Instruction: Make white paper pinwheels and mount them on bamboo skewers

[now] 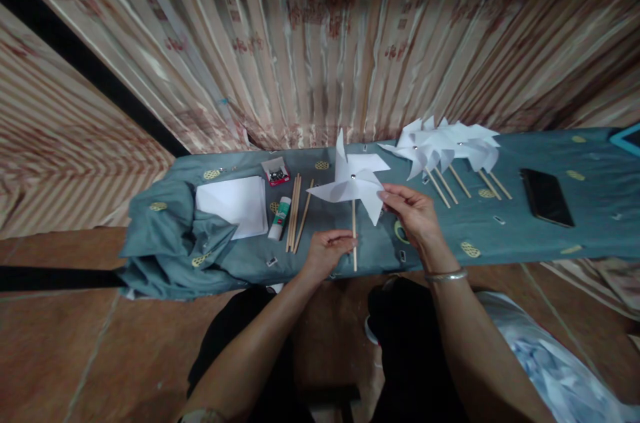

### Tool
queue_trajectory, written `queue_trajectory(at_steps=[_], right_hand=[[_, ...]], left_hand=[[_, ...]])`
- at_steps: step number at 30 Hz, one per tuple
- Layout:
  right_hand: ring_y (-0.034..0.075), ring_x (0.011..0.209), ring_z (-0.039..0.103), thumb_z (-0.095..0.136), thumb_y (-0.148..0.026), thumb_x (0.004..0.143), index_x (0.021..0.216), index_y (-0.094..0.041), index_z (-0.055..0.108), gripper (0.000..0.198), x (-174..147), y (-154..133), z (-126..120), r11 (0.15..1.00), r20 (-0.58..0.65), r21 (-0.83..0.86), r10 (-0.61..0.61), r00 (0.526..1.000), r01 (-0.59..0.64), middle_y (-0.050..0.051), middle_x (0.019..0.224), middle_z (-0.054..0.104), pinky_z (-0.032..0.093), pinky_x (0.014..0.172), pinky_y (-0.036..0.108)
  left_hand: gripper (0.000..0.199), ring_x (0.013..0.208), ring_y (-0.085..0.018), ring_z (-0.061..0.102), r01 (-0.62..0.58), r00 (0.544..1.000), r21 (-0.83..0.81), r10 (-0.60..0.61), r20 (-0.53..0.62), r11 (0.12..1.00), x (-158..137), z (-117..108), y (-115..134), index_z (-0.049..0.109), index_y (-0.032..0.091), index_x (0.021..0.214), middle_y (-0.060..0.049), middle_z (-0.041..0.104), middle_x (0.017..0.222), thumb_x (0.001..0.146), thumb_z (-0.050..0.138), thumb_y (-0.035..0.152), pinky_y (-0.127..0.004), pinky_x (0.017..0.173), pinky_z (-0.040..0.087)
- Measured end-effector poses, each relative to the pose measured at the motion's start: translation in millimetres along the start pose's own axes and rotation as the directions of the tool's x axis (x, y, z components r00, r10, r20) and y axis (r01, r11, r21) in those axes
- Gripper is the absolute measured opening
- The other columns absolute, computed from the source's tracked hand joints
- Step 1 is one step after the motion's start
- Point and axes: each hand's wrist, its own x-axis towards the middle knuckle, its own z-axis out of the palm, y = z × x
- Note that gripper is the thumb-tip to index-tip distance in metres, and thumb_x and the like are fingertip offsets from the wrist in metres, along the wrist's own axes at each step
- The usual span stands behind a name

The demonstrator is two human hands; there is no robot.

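A white paper pinwheel (345, 188) with a shiny pin at its centre is held upright over the front half of the table. My left hand (327, 250) pinches its wooden stick (355, 230) near the lower end. At the pinwheel's right side, my right hand (413, 210) grips the edge of one paper blade between thumb and fingers. Left of the pinwheel lie several loose wooden sticks (294, 213), a green and white glue stick (279, 218) and a small box (276, 171) of metal pins. Farther left sits a stack of white paper (235, 203), partly covered by cloth.
Several finished-looking pinwheels (450, 146) lie overlapping at the back right. A dark phone (547, 197) rests beyond them, and a blue-edged device (627, 138) is at the far right. Bunched cloth (160, 236) covers the left end. A plastic bag (555, 363) stands on the floor at right.
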Motion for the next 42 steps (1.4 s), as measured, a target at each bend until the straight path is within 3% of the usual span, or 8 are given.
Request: queue_trajectory(at_steps=[5, 16, 23, 32, 38, 42], right_hand=[[0.011, 0.054, 0.059, 0.089, -0.037, 0.045, 0.073, -0.023, 0.075, 0.034, -2, 3, 2, 0.999, 0.038, 0.003, 0.045, 0.998, -0.045, -0.001, 0.065, 0.071, 0.051, 0.056, 0.027], [0.01, 0.049, 0.056, 0.092, -0.039, 0.038, 0.066, -0.021, 0.072, 0.039, -10, -3, 11, 0.989, 0.117, -0.006, 0.144, 0.983, -0.144, -0.003, 0.055, 0.067, 0.044, 0.051, 0.024], [0.009, 0.048, 0.053, 0.089, -0.044, 0.047, 0.062, -0.02, 0.071, 0.033, -17, -3, 13, 0.988, 0.226, -0.093, 0.143, 0.964, -0.124, -0.001, 0.054, 0.067, 0.042, 0.05, 0.023], [0.008, 0.047, 0.051, 0.09, -0.046, 0.043, 0.058, -0.019, 0.067, 0.039, -21, -1, 22, 0.981, 0.295, -0.138, 0.172, 0.94, -0.136, -0.003, 0.051, 0.064, 0.042, 0.05, 0.022], [0.008, 0.048, 0.05, 0.083, -0.053, 0.058, 0.059, -0.018, 0.07, 0.037, -22, -7, 13, 0.985, 0.404, -0.166, 0.115, 0.907, -0.051, -0.002, 0.053, 0.064, 0.041, 0.05, 0.022], [0.007, 0.048, 0.05, 0.084, -0.053, 0.056, 0.065, -0.02, 0.074, 0.035, -11, -16, -8, 0.999, 0.276, -0.013, 0.053, 0.96, -0.052, -0.002, 0.053, 0.064, 0.039, 0.048, 0.02]], left_hand=[[0.039, 0.053, -0.014, 0.062, 0.011, 1.0, -0.04, -0.011, -0.014, 0.999, 0, 2, 1, 0.075, 0.015, 0.068, -0.002, 0.071, 0.059, 0.038, 0.09, 0.036, -0.027, 0.06, 0.053], [0.033, 0.055, -0.015, 0.063, -0.003, 1.0, -0.035, 0.003, 0.002, 0.999, -1, 2, 1, 0.076, 0.015, 0.069, -0.003, 0.071, 0.061, 0.044, 0.088, 0.032, -0.028, 0.063, 0.054], [0.031, 0.052, -0.013, 0.059, 0.003, 1.0, -0.033, -0.003, -0.008, 0.999, -2, 3, 4, 0.075, 0.016, 0.067, 0.0, 0.068, 0.056, 0.043, 0.088, 0.031, -0.027, 0.063, 0.051], [0.032, 0.053, -0.012, 0.058, -0.025, 0.999, 0.013, 0.025, 0.029, 1.0, -3, 2, 5, 0.076, 0.015, 0.068, -0.001, 0.068, 0.056, 0.046, 0.088, 0.034, -0.026, 0.062, 0.05], [0.037, 0.051, -0.011, 0.057, -0.026, 1.0, -0.016, 0.026, 0.003, 1.0, -2, 1, 7, 0.076, 0.015, 0.069, -0.001, 0.067, 0.055, 0.042, 0.089, 0.036, -0.025, 0.059, 0.049], [0.04, 0.054, -0.011, 0.058, -0.013, 1.0, -0.031, 0.013, 0.006, 0.999, -3, -2, 10, 0.076, 0.015, 0.069, -0.002, 0.07, 0.06, 0.039, 0.09, 0.038, -0.024, 0.059, 0.049]])
